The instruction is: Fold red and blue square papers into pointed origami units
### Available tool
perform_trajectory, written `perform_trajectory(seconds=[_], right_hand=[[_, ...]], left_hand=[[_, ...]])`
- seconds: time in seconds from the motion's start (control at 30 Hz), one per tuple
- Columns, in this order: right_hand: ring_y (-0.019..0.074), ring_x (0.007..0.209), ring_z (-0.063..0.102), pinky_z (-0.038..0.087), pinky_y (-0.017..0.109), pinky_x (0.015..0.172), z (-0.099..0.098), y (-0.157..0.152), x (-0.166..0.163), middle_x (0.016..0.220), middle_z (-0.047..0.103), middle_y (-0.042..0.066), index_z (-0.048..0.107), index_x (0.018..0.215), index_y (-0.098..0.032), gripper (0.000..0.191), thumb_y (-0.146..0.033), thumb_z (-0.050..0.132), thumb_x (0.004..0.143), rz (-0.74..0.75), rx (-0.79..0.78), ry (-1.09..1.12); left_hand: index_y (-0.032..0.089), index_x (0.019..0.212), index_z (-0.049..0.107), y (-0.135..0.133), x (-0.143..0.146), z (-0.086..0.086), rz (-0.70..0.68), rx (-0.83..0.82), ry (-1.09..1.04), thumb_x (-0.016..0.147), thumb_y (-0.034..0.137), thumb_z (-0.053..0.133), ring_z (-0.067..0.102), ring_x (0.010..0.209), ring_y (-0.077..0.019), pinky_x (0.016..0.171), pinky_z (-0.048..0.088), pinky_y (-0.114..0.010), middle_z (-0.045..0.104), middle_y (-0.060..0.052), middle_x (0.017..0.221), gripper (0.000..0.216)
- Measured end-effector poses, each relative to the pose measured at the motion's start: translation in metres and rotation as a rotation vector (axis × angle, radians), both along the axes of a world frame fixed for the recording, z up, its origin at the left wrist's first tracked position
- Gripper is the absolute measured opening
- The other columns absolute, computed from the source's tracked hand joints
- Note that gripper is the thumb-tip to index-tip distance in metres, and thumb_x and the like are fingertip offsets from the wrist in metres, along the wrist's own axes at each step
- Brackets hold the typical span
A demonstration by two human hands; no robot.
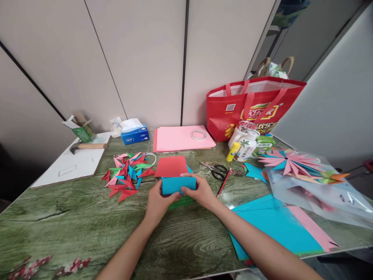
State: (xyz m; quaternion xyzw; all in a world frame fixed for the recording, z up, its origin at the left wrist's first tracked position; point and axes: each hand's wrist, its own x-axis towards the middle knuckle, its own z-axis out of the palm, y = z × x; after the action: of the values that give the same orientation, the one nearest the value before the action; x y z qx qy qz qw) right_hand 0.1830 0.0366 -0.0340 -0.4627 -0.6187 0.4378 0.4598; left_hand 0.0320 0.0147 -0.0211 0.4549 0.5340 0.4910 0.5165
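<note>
Both hands meet at the middle of the green table (72, 229) over a small folded blue paper (178, 184). My left hand (157, 204) pinches its left end and my right hand (201, 191) presses its right end with closed fingers. A red paper square (171, 166) lies just behind the blue one, and a green sheet (182, 202) shows under my hands. To the left lies a heap of several folded red, blue, green and pink paper points (126, 175).
Scissors (217, 170) and a red pencil (223, 182) lie right of my hands. Pink sheets with a tape ring (182, 138), a blue tissue box (134, 134), a hammer (87, 146), glue bottles (243, 144), a red bag (250, 105) and a paper flower (287, 160) stand behind; blue sheets (274, 223) lie at right.
</note>
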Motion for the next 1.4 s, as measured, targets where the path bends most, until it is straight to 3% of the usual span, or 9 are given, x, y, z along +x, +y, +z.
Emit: perform_trajectory(seconds=[0.17,0.3,0.7,0.9,1.07,1.2,1.3,1.4], right_hand=[[0.0135,0.052,0.053,0.044,0.025,0.050,0.002,-0.001,-0.002,0.061,0.057,-0.001,0.058,0.082,-0.015,0.026,-0.034,0.062,0.065,0.056,-0.123,0.133],[0.0130,0.053,0.052,0.043,0.024,0.049,0.004,-0.002,-0.001,0.062,0.058,-0.001,0.060,0.078,-0.014,0.027,-0.035,0.066,0.062,-0.013,-0.117,0.139],[0.0127,0.053,0.050,0.042,0.024,0.052,0.001,-0.001,-0.001,0.058,0.057,-0.001,0.061,0.069,-0.014,0.023,-0.037,0.064,0.064,-0.018,-0.037,0.086],[0.0144,0.062,0.053,0.044,0.026,0.059,-0.001,0.004,0.004,0.069,0.061,0.001,0.062,0.076,-0.014,0.025,-0.037,0.062,0.067,-0.013,0.014,0.067],[0.0102,0.050,0.046,0.039,0.021,0.047,-0.002,0.008,0.008,0.055,0.052,-0.002,0.057,0.065,-0.015,0.025,-0.040,0.061,0.068,-0.008,0.004,0.079],[0.0086,0.043,0.043,0.036,0.020,0.040,-0.001,0.009,0.010,0.051,0.048,-0.005,0.056,0.067,-0.016,0.027,-0.042,0.063,0.065,-0.019,-0.062,0.137],[0.0085,0.040,0.044,0.036,0.020,0.037,0.000,0.008,0.010,0.052,0.049,-0.005,0.055,0.070,-0.016,0.028,-0.043,0.064,0.064,-0.020,-0.112,0.183],[0.0100,0.043,0.049,0.040,0.022,0.040,0.000,0.008,0.010,0.057,0.053,-0.004,0.055,0.075,-0.016,0.030,-0.040,0.067,0.062,0.010,-0.121,0.196]], left_hand=[[0.013,0.083,0.057,-0.002,0.001,0.000,-0.027,-0.016,-0.030,0.051,0.020,0.074,0.067,0.061,-0.0226,0.059,0.057,-0.035,0.067,-0.001,0.068,0.037],[0.012,0.084,0.056,-0.004,0.002,0.002,-0.045,-0.036,-0.063,0.051,0.020,0.074,0.067,0.061,-0.0242,0.059,0.057,-0.036,0.069,-0.002,0.067,0.037],[0.011,0.082,0.057,-0.003,0.002,-0.001,-0.063,-0.061,-0.089,0.054,0.020,0.074,0.068,0.063,-0.0249,0.063,0.057,-0.037,0.071,-0.003,0.067,0.034],[0.009,0.087,0.059,-0.003,-0.003,0.005,-0.214,-0.090,-0.203,0.063,0.024,0.069,0.067,0.073,-0.0265,0.071,0.054,-0.040,0.072,-0.008,0.075,0.030],[0.010,0.096,0.057,-0.003,-0.008,0.008,-0.372,-0.059,-0.291,0.073,0.025,0.061,0.063,0.089,-0.0287,0.081,0.049,-0.045,0.068,-0.012,0.094,0.027],[0.013,0.102,0.052,-0.004,-0.009,0.012,-0.481,-0.032,-0.413,0.079,0.023,0.054,0.057,0.099,-0.0304,0.087,0.044,-0.048,0.063,-0.014,0.108,0.026],[0.015,0.110,0.046,-0.002,-0.009,0.011,-0.500,-0.041,-0.450,0.079,0.023,0.054,0.056,0.101,-0.0304,0.088,0.042,-0.049,0.060,-0.014,0.111,0.032],[0.017,0.110,0.043,0.001,-0.009,0.008,-0.429,-0.030,-0.413,0.077,0.027,0.056,0.057,0.099,-0.0304,0.087,0.043,-0.050,0.063,-0.014,0.106,0.037]])
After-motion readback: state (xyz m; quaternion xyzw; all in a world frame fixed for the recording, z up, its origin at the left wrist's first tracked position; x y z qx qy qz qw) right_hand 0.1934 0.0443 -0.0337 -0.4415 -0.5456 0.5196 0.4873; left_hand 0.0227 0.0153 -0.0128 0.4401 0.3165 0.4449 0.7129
